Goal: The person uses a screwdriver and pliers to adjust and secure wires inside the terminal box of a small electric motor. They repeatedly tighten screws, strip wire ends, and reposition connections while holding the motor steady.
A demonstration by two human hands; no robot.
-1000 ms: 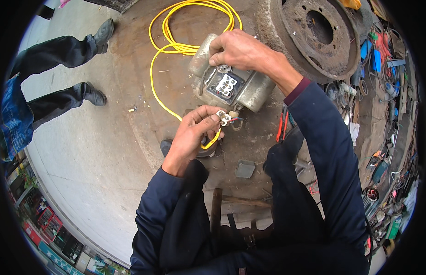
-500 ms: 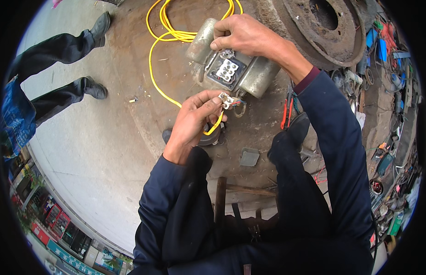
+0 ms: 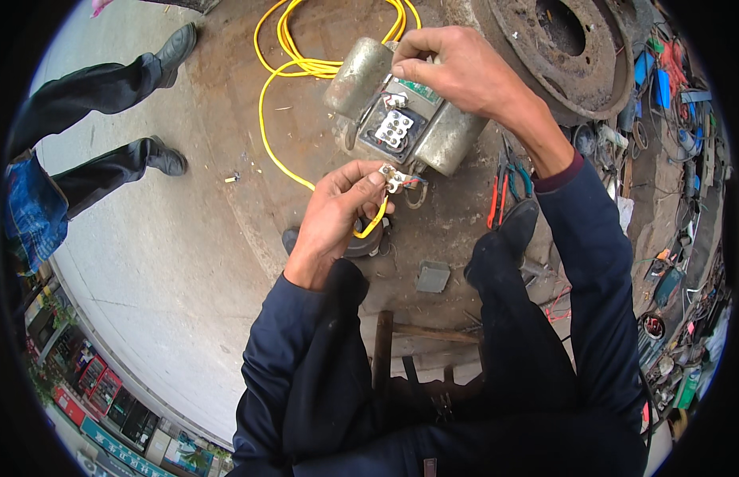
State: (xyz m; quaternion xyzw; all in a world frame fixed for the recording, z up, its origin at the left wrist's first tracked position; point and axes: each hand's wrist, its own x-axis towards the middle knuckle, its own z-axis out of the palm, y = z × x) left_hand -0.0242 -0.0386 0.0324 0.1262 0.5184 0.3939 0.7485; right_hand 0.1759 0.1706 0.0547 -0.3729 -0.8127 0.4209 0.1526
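A grey electric motor (image 3: 361, 75) lies on the ground with its terminal box (image 3: 394, 129) open toward me. My right hand (image 3: 465, 71) rests on top of the motor, fingers pinching something small at the box's upper edge. My left hand (image 3: 337, 211) holds the end of a yellow cable (image 3: 283, 155) just below the box, with small metal terminal pieces (image 3: 393, 179) and bare wire ends between its fingertips. The rest of the yellow cable lies coiled beyond the motor.
A rusty brake drum (image 3: 560, 48) lies at the upper right. Red and green-handled pliers (image 3: 504, 187) lie by my right shoe. A small grey cover plate (image 3: 433, 277) lies on the ground. Another person's legs (image 3: 91, 127) stand at the left. Tools and clutter line the right edge.
My right hand has moved from the motor's far side onto the upper edge of the terminal box. My left hand stays with the cable end just below the box.
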